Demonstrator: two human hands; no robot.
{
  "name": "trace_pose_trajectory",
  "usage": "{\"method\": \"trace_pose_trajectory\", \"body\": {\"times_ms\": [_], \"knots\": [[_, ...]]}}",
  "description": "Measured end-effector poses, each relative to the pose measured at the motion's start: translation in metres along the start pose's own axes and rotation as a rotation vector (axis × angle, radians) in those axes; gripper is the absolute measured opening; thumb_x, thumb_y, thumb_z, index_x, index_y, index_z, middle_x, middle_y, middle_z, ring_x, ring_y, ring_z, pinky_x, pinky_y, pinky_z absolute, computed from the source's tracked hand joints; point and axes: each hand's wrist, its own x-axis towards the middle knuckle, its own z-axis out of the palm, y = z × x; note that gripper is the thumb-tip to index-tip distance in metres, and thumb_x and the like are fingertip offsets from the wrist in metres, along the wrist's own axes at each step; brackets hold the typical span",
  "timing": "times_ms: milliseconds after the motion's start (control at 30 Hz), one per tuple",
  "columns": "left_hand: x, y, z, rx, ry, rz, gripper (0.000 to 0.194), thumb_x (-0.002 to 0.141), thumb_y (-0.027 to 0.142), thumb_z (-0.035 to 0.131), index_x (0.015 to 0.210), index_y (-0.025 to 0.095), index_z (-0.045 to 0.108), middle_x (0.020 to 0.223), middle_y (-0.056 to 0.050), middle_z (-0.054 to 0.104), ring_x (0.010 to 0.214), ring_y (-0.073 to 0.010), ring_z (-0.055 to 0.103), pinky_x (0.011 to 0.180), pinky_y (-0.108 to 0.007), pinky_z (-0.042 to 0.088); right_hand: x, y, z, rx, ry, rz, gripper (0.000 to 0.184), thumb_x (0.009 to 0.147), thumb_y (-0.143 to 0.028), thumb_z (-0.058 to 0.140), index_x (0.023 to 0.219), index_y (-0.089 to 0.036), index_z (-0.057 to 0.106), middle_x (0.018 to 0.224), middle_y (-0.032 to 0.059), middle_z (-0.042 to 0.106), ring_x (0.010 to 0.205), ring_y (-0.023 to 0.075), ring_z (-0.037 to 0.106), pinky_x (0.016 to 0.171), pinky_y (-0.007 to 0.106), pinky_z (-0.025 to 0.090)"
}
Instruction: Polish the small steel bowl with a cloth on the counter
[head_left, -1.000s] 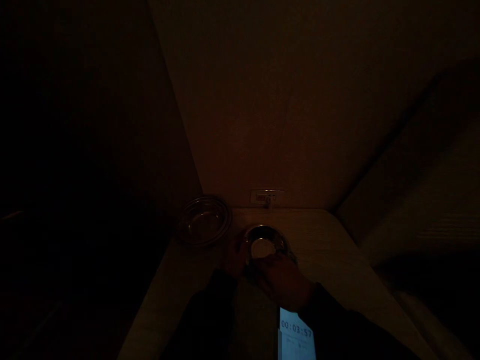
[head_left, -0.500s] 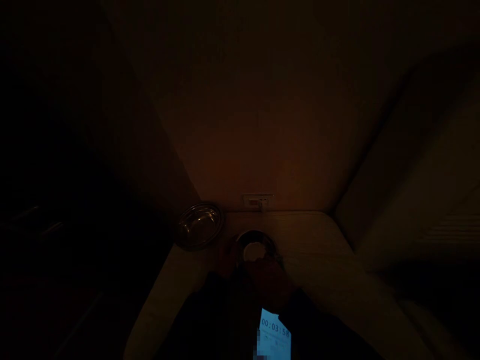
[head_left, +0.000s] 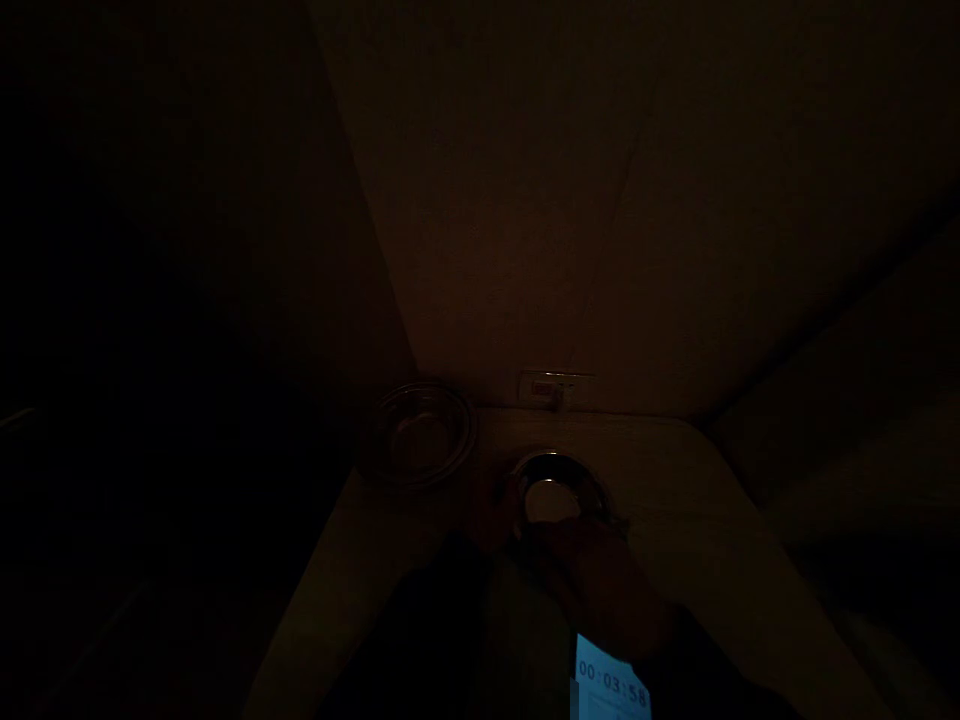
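Note:
A round metal bowl [head_left: 552, 500] stands on a pale wooden table, with a lighter patch at its bottom. My left hand [head_left: 492, 515] is closed at the bowl's left rim. Over the near side of the bowl lies my right hand [head_left: 600, 572], its fingers curled; the dark hides what they hold, if anything. Below the right hand a lit screen [head_left: 612, 680] shows a timer reading 00:03:58. The picture is very dark, so finger details are faint.
A wider metal basin [head_left: 420, 440] stands at the table's back left corner. Behind the table [head_left: 675, 480] rises a wall with a socket panel [head_left: 556, 388] low on it. Past the table's left edge everything is black.
The scene has become dimmer. My view has shifted, so the bowl, basin and screen appear further right. Both hands stay at the bowl.

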Motion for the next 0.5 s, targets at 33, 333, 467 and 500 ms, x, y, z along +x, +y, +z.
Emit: {"method": "trace_pose_trajectory", "body": {"times_ms": [33, 333, 467, 500], "knots": [[0.000, -0.001, 0.000, -0.012, -0.004, -0.014, 0.029, 0.083, 0.026, 0.050, 0.106, 0.017, 0.065, 0.110, -0.008, 0.070, 0.103, -0.0204, 0.064, 0.091, -0.034, 0.050, 0.001, 0.000, 0.001, -0.001, 0.000, 0.002, 0.028, 0.093, -0.024, 0.041, 0.116, -0.020, 0.057, 0.107, 0.0078, 0.066, 0.096, 0.0218, 0.060, 0.086, 0.037, 0.040], [0.004, -0.005, -0.005, 0.011, -0.041, -0.022, 0.034, 0.088, 0.027, 0.043, 0.114, 0.017, 0.063, 0.120, -0.007, 0.065, 0.113, -0.0197, 0.058, 0.100, -0.034, 0.043, 0.012, -0.003, 0.002, -0.036, -0.003, 0.000, 0.029, 0.093, -0.025, 0.043, 0.118, -0.019, 0.057, 0.104, 0.0075, 0.067, 0.093, 0.0209, 0.059, 0.084, 0.037, 0.041], [0.006, -0.004, -0.007, 0.024, -0.028, -0.019, 0.034, 0.088, 0.026, 0.041, 0.112, 0.018, 0.064, 0.118, -0.007, 0.066, 0.113, -0.0202, 0.059, 0.099, -0.035, 0.044, 0.014, -0.003, 0.003, -0.040, -0.006, -0.016, 0.027, 0.093, -0.023, 0.043, 0.115, -0.019, 0.057, 0.104, 0.0077, 0.066, 0.093, 0.0223, 0.059, 0.084, 0.038, 0.040], [0.006, -0.005, -0.007, 0.028, -0.018, -0.011, 0.034, 0.088, 0.026, 0.041, 0.113, 0.017, 0.064, 0.118, -0.007, 0.066, 0.112, -0.0206, 0.059, 0.098, -0.036, 0.045, 0.015, -0.002, 0.003, -0.040, -0.009, -0.021, 0.027, 0.093, -0.024, 0.042, 0.115, -0.019, 0.057, 0.104, 0.0076, 0.066, 0.093, 0.0223, 0.059, 0.084, 0.038, 0.041]]}}
